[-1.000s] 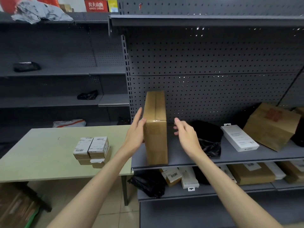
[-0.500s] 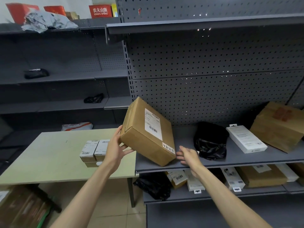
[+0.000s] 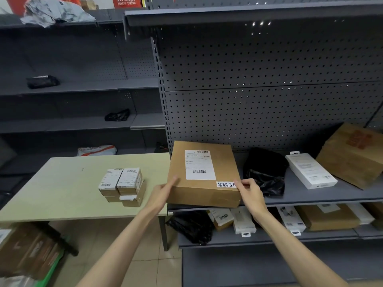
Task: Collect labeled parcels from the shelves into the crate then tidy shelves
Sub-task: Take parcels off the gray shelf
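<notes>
We see a flat brown cardboard parcel [image 3: 204, 175] lying label-up on the grey metal shelf [image 3: 323, 196], at its left end, with its near edge overhanging the shelf lip a little. A white shipping label [image 3: 199, 165] with barcodes faces up, and a small white handwritten sticker [image 3: 226, 184] sits at the near right corner.

Our left hand [image 3: 162, 193] is at the parcel's near left corner, fingers straight and flat against its side, the fingertips reaching up onto the top edge; it presses rather than grasps. Our right hand [image 3: 249, 192] is at the near right corner, with fingers curled over the top edge beside the sticker, pinching that corner.

Just right of the right hand lies a crumpled black plastic bag [image 3: 265, 172], and beyond it a long white retail box [image 3: 310, 170] and a tilted brown carton [image 3: 352, 156]. To the left of the left hand, on the pale green table [image 3: 62, 183], stands a stack of small labelled cardboard boxes [image 3: 122, 186], apart from the parcel. Below both hands, the lower shelf [image 3: 269, 238] holds another black bag, white boxes and brown parcels.
</notes>
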{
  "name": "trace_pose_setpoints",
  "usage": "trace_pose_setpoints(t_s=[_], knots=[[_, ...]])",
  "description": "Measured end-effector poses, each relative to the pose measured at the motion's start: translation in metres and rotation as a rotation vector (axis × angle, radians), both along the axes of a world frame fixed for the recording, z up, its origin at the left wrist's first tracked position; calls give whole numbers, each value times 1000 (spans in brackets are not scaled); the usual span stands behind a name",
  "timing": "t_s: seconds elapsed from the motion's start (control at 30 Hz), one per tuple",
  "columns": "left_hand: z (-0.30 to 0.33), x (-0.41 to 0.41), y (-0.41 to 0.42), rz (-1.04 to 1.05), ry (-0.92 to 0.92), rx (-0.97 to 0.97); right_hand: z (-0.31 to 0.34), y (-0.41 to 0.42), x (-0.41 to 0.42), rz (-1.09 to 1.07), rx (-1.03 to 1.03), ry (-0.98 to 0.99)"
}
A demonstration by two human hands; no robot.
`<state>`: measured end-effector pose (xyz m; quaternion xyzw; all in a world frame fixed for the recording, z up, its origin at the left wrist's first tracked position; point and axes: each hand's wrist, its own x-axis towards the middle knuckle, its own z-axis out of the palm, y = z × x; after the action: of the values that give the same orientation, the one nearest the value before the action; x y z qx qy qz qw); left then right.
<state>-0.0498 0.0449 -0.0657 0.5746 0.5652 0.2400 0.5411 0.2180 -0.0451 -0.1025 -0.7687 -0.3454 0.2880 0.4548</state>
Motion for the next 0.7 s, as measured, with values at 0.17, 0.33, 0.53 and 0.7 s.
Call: trace_pose_setpoints(t_s=[0.17,0.33,0.53,0.7], knots=[[-23,0,-1,2,-38,-25,-9,2,6,2,-27,115],[-27,3,-2,17,-72,1,-11,4,9,57,-29,235],[-30,3,1,21,-101,49,-17,4,12,128,-32,238],[-31,-3,-1,-17,-106,88,-15,-2,11,168,9,261]])
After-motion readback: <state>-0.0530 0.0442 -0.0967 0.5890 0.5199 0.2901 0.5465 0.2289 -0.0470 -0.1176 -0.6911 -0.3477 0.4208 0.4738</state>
